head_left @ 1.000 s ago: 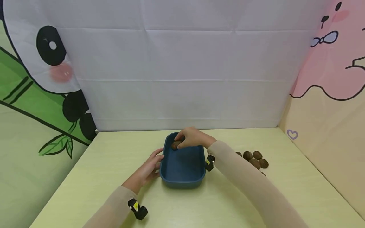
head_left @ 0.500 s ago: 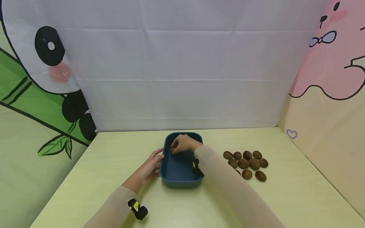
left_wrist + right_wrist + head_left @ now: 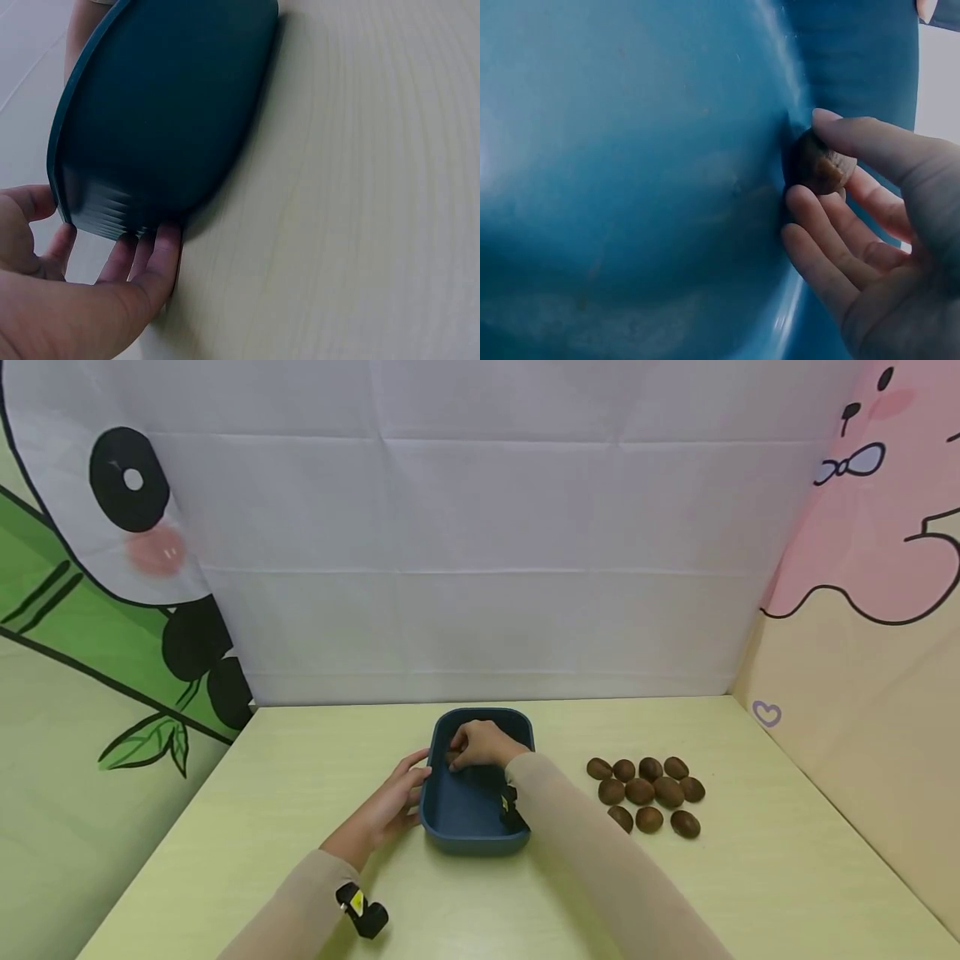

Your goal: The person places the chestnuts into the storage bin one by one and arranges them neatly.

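A deep blue plastic bin [image 3: 480,843] stands on the table, with its near end toward me. My right hand [image 3: 483,745] reaches inside, close to the left wall. In the right wrist view, its thumb and fingers pinch a brown chestnut [image 3: 821,163] low beside the wall; a bit of something behind it is mostly hidden. My left hand [image 3: 390,810] touches the bin's outer left side with extended fingers [image 3: 159,270]. Several more chestnuts [image 3: 640,791] lie in loose rows on the table, right of the bin.
The pale yellow table [image 3: 300,777] meets a white cloth backdrop [image 3: 487,568] behind the bin. Printed cartoon panels [image 3: 862,710] stand at both sides. My right sleeve [image 3: 600,852] passes over the bin's right rim, close to the chestnuts.
My right hand has moved down into the bin and slightly toward me, from its far left part. The sleeve has shifted left, uncovering more chestnuts on the table. My left hand has stayed in place.
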The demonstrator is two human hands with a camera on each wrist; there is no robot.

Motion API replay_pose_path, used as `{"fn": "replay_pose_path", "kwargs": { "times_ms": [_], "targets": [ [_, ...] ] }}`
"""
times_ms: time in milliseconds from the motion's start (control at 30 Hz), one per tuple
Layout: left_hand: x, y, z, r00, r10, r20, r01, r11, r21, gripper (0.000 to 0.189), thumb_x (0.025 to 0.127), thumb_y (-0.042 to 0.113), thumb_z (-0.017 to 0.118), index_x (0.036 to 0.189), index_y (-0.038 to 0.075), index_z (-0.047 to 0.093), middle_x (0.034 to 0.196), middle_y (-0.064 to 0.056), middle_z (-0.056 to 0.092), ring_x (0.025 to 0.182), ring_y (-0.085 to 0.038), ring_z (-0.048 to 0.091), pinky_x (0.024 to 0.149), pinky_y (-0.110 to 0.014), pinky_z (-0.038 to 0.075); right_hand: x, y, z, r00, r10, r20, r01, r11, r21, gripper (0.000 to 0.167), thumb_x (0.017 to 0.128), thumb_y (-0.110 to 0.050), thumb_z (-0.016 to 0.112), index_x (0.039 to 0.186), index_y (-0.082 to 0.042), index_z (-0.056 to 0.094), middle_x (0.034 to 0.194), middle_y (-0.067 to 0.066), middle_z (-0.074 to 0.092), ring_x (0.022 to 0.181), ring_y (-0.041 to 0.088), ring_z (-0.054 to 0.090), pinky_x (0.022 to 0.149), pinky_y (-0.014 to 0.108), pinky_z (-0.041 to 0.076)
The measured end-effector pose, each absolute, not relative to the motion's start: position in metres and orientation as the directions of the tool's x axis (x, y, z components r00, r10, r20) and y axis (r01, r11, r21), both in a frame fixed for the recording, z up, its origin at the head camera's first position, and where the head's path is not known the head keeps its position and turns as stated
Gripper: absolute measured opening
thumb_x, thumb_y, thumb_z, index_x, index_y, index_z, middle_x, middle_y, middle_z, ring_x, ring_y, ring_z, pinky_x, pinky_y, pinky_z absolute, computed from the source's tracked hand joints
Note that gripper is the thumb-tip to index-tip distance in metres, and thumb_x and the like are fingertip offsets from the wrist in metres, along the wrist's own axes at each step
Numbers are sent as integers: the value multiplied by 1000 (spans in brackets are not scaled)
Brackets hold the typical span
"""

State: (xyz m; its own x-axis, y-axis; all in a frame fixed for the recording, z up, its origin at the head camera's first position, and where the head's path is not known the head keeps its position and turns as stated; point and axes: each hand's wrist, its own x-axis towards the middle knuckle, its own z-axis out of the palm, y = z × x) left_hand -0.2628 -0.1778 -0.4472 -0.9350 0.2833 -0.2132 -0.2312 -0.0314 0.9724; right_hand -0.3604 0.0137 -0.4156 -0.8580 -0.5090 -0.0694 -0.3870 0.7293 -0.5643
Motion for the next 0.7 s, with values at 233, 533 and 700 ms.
{"fn": "replay_pose_path", "kwargs": {
  "times_ms": [233, 533, 700],
  "targets": [
    [-261, -179, -447, -934, 286, -213, -230, -28, 973, 57, 107, 32, 44, 157, 22, 19, 155, -24, 33, 131, -35, 51, 99, -51, 44, -355, 14, -410, -865, -492, -97, -364, 749, -553, 43, 83, -27, 84, 119, -8, 70, 105, 2, 67, 95, 16, 61, 89, 33, 50],
    [-265, -184, -450, -923, 318, -216, -221, 22, 975, 61, 107, 38, 43, 158, 23, 16, 155, -22, 32, 126, -26, 56, 97, -46, 47, -360, 24, -398, -842, -531, -96, -399, 733, -551, 40, 82, -31, 84, 115, -12, 71, 100, -4, 67, 93, 14, 62, 87, 34, 50],
    [-265, -183, -452, -928, 314, -200, -210, 2, 978, 63, 105, 36, 45, 158, 21, 15, 155, -25, 31, 126, -29, 56, 96, -47, 47, -361, 37, -379, -807, -585, -80, -451, 699, -555, 41, 85, -27, 82, 118, -7, 69, 101, 0, 68, 94, 16, 64, 86, 33, 51]
  ]
}}
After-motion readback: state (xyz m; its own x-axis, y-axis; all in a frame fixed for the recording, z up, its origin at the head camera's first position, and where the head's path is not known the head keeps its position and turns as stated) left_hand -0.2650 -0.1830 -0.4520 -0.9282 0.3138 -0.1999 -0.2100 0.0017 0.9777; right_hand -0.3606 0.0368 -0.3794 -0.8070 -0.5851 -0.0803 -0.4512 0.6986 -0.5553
